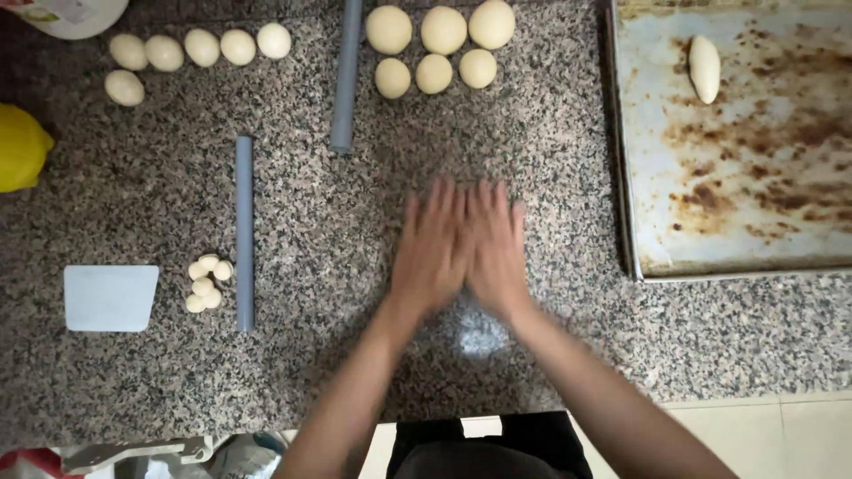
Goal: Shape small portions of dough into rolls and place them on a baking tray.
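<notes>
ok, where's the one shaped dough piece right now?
Head view, upper right: the oblong dough piece lies alone on the stained baking tray, near its top-left corner, right of the six dough balls.

1. Your bench [550,177] is grey granite, speckled black and white.
2. You see two plain blue-grey rods [244,232].
3. The dough balls [441,30] in front of you are pale cream.
4. Your baking tray [745,204] is dull silver, blotched with rust-brown stains.
5. The scraper [110,298] to your left is pale blue.
6. The object at the left edge [19,149] is bright yellow.
</notes>
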